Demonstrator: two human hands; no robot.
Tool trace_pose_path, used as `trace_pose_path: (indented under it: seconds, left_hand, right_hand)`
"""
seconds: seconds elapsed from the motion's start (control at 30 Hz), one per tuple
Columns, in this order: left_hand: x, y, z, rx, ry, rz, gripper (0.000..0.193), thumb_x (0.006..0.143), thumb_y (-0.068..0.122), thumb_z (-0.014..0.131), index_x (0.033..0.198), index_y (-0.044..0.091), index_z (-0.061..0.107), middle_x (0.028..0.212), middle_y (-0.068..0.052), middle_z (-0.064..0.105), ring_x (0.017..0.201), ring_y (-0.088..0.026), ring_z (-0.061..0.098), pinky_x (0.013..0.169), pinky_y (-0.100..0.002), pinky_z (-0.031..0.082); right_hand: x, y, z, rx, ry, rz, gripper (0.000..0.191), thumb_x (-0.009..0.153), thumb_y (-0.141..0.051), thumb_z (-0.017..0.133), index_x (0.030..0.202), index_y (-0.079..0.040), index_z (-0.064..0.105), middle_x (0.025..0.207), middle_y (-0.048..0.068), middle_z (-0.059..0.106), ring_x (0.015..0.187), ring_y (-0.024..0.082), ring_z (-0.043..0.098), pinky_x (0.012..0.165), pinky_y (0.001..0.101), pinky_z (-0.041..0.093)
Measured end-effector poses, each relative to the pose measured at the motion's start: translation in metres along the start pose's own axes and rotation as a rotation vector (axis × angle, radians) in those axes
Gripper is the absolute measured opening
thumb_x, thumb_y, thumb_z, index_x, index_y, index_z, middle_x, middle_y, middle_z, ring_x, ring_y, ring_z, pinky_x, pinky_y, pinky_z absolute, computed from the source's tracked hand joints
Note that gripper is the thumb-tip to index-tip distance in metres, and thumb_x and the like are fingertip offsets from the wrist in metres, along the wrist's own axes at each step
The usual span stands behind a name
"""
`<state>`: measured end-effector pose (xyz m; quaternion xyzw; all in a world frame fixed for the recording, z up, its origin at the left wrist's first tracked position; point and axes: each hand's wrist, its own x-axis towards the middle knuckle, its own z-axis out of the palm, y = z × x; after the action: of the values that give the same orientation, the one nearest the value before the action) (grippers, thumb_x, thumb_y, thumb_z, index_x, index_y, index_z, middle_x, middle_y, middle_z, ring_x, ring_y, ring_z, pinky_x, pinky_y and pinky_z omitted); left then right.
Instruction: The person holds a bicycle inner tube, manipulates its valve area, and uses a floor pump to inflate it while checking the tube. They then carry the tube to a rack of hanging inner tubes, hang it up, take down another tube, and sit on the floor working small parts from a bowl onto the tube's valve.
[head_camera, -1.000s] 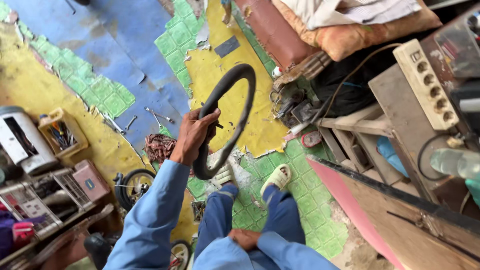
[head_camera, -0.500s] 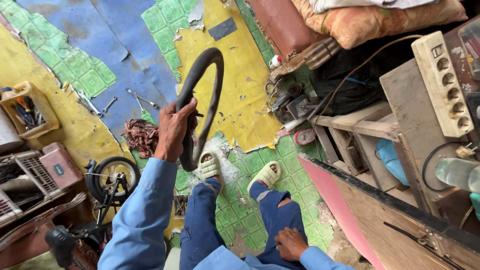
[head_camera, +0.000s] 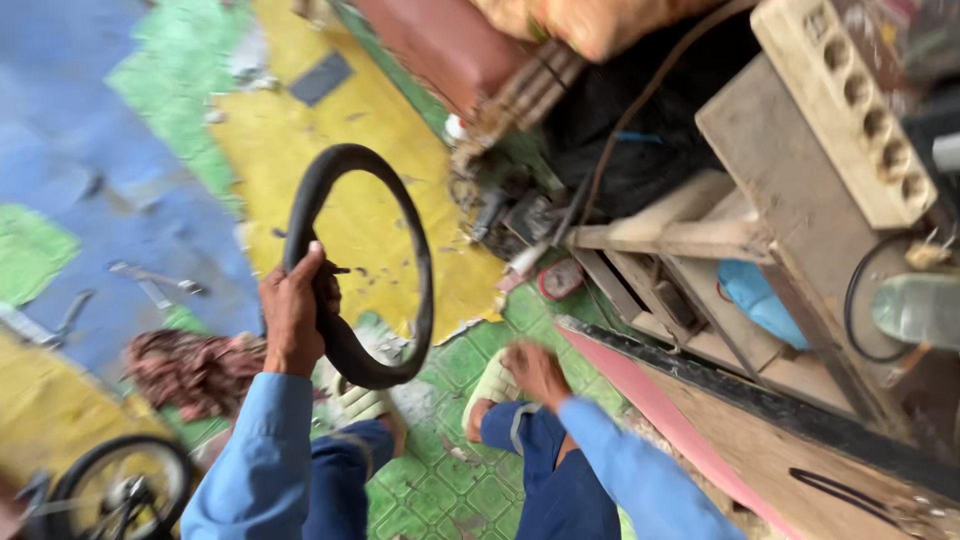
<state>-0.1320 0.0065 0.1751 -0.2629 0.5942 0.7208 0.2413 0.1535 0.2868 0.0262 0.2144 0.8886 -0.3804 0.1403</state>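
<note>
Your left hand (head_camera: 293, 315) is clamped on the left side of the black rubber tube (head_camera: 352, 265), holding the ring upright above the painted floor (head_camera: 300, 150). Your right hand (head_camera: 535, 372) hovers with fingers apart above your knee, near the pale sandal (head_camera: 490, 385), holding nothing.

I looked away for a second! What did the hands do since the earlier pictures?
The right hand came off the lap and reached forward, past the knee, toward the sandalled foot. The left hand stayed closed around the black rubber tube, held up as before. Nothing was let go.
</note>
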Motion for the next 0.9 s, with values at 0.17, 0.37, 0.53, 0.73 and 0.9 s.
trace_pose_path:
  seconds: [0.17, 0.37, 0.53, 0.73, 0.9]
  left_hand:
    - [0.067, -0.066, 0.026, 0.012, -0.048, 0.097, 0.030, 0.098, 0.028, 0.071, 0.081, 0.006, 0.058, 0.062, -0.001, 0.055, 0.049, -0.012, 0.053, 0.043, -0.027, 0.039]
    - [0.142, -0.128, 0.044, 0.036, -0.099, 0.147, 0.032, 0.097, 0.028, 0.072, 0.080, 0.006, 0.056, 0.061, -0.001, 0.054, 0.049, -0.011, 0.052, 0.042, -0.027, 0.038]
    - [0.200, -0.165, 0.051, 0.067, -0.111, 0.236, 0.030, 0.096, 0.027, 0.073, 0.080, 0.006, 0.058, 0.061, 0.000, 0.053, 0.048, -0.010, 0.052, 0.041, -0.026, 0.038]
    - [0.264, -0.205, 0.050, 0.078, -0.155, 0.308, 0.028, 0.096, 0.026, 0.073, 0.079, 0.006, 0.061, 0.061, 0.000, 0.056, 0.046, -0.009, 0.051, 0.040, -0.025, 0.038]
    - [0.286, -0.206, 0.055, -0.041, -0.154, 0.302, 0.028, 0.093, 0.025, 0.074, 0.078, 0.006, 0.058, 0.060, 0.000, 0.055, 0.045, -0.010, 0.052, 0.038, -0.026, 0.037]
  right_hand:
    - [0.124, 0.042, 0.004, -0.060, 0.344, 0.214, 0.031, 0.083, -0.036, 0.071, 0.095, -0.007, 0.073, 0.091, 0.017, 0.076, 0.085, 0.035, 0.074, 0.077, 0.0445, 0.059]
    - [0.183, 0.123, 0.027, -0.159, 0.399, 0.786, 0.078, 0.074, -0.061, 0.078, 0.117, 0.003, 0.071, 0.123, 0.027, 0.069, 0.116, 0.041, 0.067, 0.097, 0.0465, 0.054]
    - [0.219, 0.178, 0.051, 0.064, 0.599, 1.011, 0.134, 0.065, -0.073, 0.082, 0.157, 0.004, 0.024, 0.157, 0.023, 0.039, 0.143, 0.039, 0.041, 0.116, 0.0479, 0.033]
    - [0.240, 0.229, 0.080, 0.165, 0.833, 1.010, 0.158, 0.058, -0.054, 0.100, 0.153, 0.013, -0.007, 0.158, 0.034, 0.022, 0.148, 0.041, 0.024, 0.118, 0.0451, 0.023]
    - [0.229, 0.240, 0.102, 0.115, 0.782, 1.032, 0.129, 0.065, -0.052, 0.089, 0.157, 0.007, 0.021, 0.157, 0.031, 0.047, 0.144, 0.039, 0.051, 0.121, 0.0446, 0.041]
